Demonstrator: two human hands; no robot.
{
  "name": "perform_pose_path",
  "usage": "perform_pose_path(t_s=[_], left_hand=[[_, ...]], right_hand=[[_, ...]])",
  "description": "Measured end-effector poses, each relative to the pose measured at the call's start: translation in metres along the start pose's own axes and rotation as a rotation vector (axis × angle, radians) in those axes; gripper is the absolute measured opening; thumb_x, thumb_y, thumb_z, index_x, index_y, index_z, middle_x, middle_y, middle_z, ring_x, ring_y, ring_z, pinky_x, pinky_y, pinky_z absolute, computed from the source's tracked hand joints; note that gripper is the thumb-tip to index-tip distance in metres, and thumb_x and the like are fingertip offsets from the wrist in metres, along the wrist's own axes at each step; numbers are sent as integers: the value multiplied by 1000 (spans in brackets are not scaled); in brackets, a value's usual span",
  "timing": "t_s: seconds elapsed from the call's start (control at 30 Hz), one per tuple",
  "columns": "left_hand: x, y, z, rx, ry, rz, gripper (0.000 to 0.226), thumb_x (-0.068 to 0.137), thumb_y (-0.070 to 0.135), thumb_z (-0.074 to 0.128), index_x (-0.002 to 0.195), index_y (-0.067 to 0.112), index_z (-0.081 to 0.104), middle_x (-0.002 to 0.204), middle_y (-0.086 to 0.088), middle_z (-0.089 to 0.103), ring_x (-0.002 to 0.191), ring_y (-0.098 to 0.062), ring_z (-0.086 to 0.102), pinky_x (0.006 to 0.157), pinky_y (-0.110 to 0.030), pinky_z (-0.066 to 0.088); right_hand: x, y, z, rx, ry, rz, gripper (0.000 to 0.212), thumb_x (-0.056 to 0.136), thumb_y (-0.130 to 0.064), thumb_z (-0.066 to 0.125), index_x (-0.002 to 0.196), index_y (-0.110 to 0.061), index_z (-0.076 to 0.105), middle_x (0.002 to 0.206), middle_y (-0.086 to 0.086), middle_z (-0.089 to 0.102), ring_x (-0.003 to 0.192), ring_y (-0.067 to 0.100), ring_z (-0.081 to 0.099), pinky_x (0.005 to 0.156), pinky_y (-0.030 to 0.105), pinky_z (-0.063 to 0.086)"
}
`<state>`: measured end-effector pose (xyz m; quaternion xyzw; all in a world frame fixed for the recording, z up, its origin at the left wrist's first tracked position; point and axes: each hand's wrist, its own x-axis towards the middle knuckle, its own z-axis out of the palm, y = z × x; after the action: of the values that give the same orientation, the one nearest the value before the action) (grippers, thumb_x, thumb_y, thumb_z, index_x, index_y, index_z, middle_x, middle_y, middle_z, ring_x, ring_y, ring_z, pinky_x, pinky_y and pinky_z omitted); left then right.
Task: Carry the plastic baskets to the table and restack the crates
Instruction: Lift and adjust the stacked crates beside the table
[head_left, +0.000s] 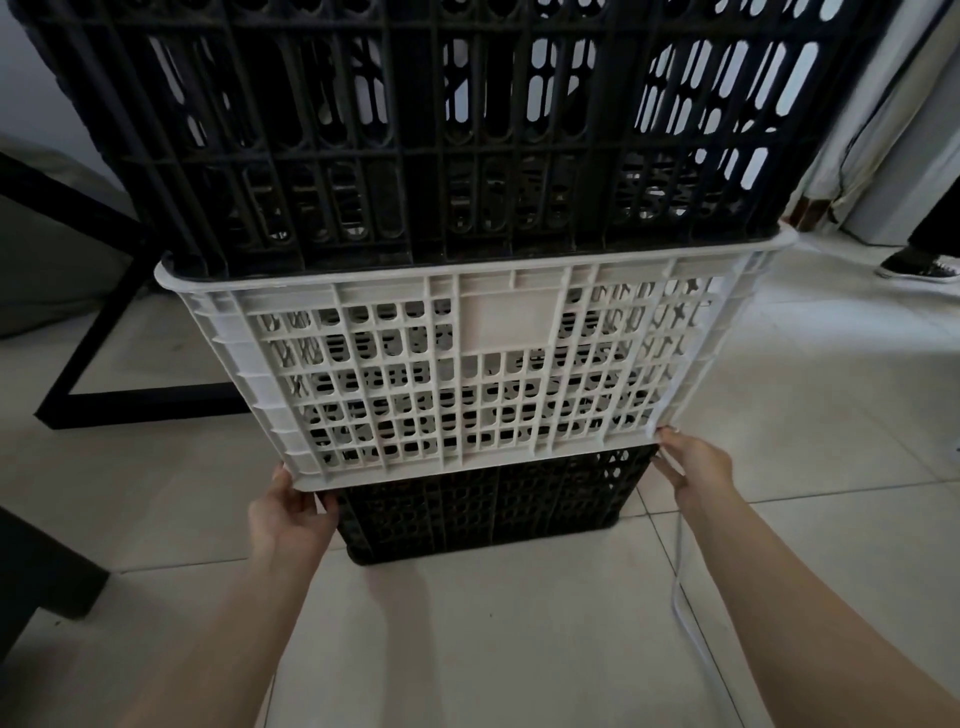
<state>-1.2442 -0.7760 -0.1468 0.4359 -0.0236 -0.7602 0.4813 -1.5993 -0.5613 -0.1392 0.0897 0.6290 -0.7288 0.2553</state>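
Stack: three slatted plastic crates sit one on another in the middle of the head view, on a pale tiled floor (467, 634).
Top crate: the upper black crate (415, 130) fills the top of the frame, its base set inside the rim of the crate below.
Middle crate: the white crate (467, 364) sits at the centre of the frame, between the two dark ones.
Bottom crate: the lower black crate (483, 512) stands on the tiles, lower centre, partly covered by the white one.
Left hand: the left hand (288, 512) grips the white crate's lower left corner, fingers curled round the bottom edge.
Right hand: the right hand (693, 467) holds the white crate's lower right corner, fingertips tucked behind the edge.
Strap: a white strap (680, 571) hangs down from beside the right hand.
Left side: a black table frame (104, 332) stands on the tiles behind the stack.
Upper right: a dark shoe (917, 267) rests on the floor, near a pale curtain (883, 130).
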Motion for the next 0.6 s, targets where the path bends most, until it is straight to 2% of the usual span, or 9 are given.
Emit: perform_pose_path(t_s=[0.07, 0.13, 0.2, 0.3, 0.4, 0.47, 0.6], left_hand=[[-3, -1, 3, -11, 7, -8, 33, 97, 20, 50, 127, 23, 63, 114, 7, 68, 108, -13, 64, 92, -34, 51], [-3, -1, 4, -8, 13, -14, 25, 97, 20, 50, 116, 20, 66, 108, 6, 68, 103, -13, 65, 94, -33, 51], [-2, -3, 5, -11, 15, -7, 20, 96, 20, 51, 108, 17, 67, 109, 5, 68, 107, -14, 65, 98, -33, 50], [-2, -3, 3, -11, 4, 6, 21, 95, 19, 52, 110, 16, 67, 107, 5, 66, 111, -14, 64, 100, -34, 49], [-8, -5, 6, 14, 0, 11, 16, 95, 18, 50, 97, 15, 66, 93, 6, 66, 93, -12, 65, 100, -31, 47], [-13, -6, 9, 32, 1, 12, 16, 96, 18, 48, 92, 15, 64, 90, 6, 66, 86, -10, 63, 99, -32, 45], [-11, -3, 6, 9, -10, -13, 17, 98, 20, 48, 88, 17, 62, 91, 7, 66, 93, -11, 62, 102, -37, 43]], right_hand=[[2, 2, 0, 37, 6, 18, 12, 81, 9, 65, 82, -3, 63, 102, 10, 67, 106, 20, 62, 70, 30, 60], [2, 3, 0, 50, 21, 30, 12, 79, 9, 65, 86, -1, 64, 101, 8, 67, 108, 20, 61, 70, 36, 61], [2, 5, 1, 2, 37, 14, 17, 80, 7, 65, 96, 3, 65, 109, 10, 67, 108, 20, 62, 80, 42, 61], [6, 9, 1, -115, 32, -25, 24, 82, -1, 64, 106, -2, 67, 118, 7, 67, 113, 21, 60, 92, 46, 54], [7, 9, 2, -193, 12, -39, 23, 84, -9, 64, 107, -12, 64, 118, -1, 63, 113, 19, 54, 99, 43, 44], [9, 6, 1, -224, 6, -39, 26, 84, -8, 65, 110, -9, 65, 117, 2, 62, 116, 22, 52, 102, 42, 38], [10, 1, -6, -243, -33, -48, 9, 76, -5, 71, 82, -9, 67, 113, 10, 67, 121, 26, 54, 111, 43, 35]])
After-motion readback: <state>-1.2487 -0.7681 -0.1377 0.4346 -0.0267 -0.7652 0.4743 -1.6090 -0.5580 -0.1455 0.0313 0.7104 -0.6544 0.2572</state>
